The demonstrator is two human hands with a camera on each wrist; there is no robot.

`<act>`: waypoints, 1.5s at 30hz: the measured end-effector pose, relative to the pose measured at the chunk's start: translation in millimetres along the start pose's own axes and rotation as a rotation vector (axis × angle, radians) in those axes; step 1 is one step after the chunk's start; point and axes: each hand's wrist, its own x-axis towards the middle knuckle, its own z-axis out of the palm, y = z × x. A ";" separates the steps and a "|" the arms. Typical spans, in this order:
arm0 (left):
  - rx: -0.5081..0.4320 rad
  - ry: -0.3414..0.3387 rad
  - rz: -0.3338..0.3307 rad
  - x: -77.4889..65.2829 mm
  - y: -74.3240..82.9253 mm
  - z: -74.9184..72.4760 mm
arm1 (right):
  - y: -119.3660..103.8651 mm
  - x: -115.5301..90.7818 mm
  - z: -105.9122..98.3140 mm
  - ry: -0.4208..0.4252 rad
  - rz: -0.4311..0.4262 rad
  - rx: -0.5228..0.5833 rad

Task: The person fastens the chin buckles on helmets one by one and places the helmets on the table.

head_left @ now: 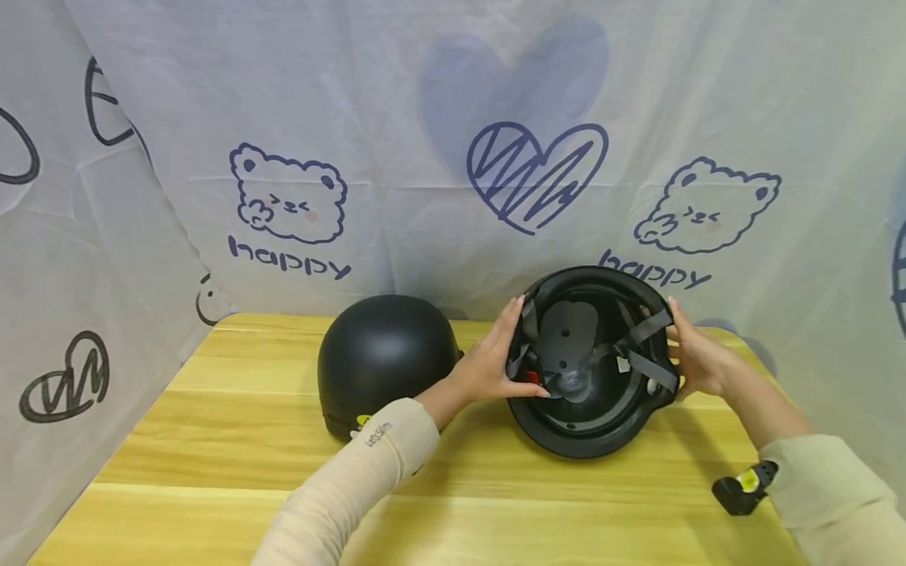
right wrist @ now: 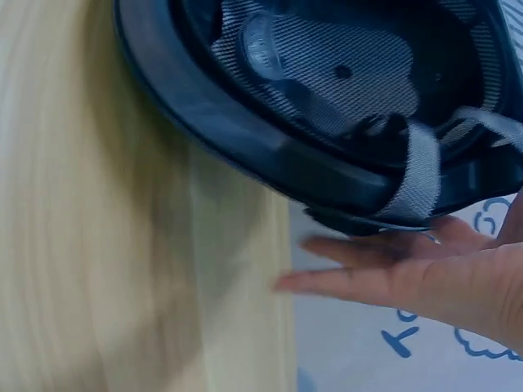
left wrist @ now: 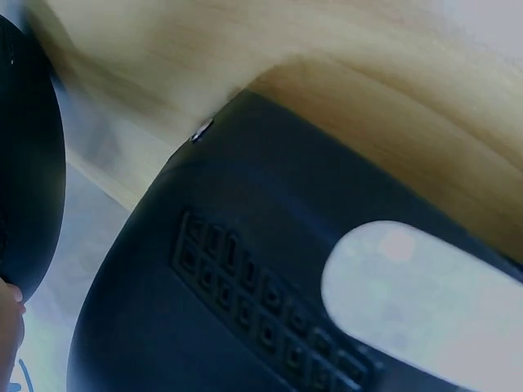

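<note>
A black helmet [head_left: 602, 432] is tilted up on the right, its hollow inside facing me, with grey chin straps [head_left: 647, 326] and a red buckle part [head_left: 532, 378] showing. My left hand [head_left: 488, 362] grips its left rim, thumb inside the shell and fingers round the outer edge. My right hand [head_left: 704, 362] is against the opposite side; the right wrist view shows its fingers [right wrist: 351, 283] fairly straight and blurred beside the rim. A second black helmet [head_left: 385, 354] sits dome up left of the first, partly behind my left forearm. Its ridged vent [left wrist: 261, 302] shows in the left wrist view.
Both helmets are over a yellow wood-grain table [head_left: 212, 472]. A small black piece with a yellow label [head_left: 743, 487] appears beside my right sleeve. A white cloth [head_left: 396, 141] with drawn bears and hearts hangs behind and at the sides.
</note>
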 end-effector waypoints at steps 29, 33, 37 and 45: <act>-0.474 0.042 -0.725 31.9 29.1 -32.3 | 17.2 1.6 4.1 -0.009 -0.068 0.003; -0.495 0.001 -0.825 35.1 30.4 -36.6 | 14.6 1.1 4.6 0.023 -0.098 -0.045; -0.527 -0.022 -0.933 37.3 30.4 -39.2 | 11.4 -0.4 5.3 0.058 -0.148 -0.071; -0.595 -0.040 -1.060 43.0 29.1 -47.4 | 7.3 -4.4 10.3 0.098 -0.184 -0.061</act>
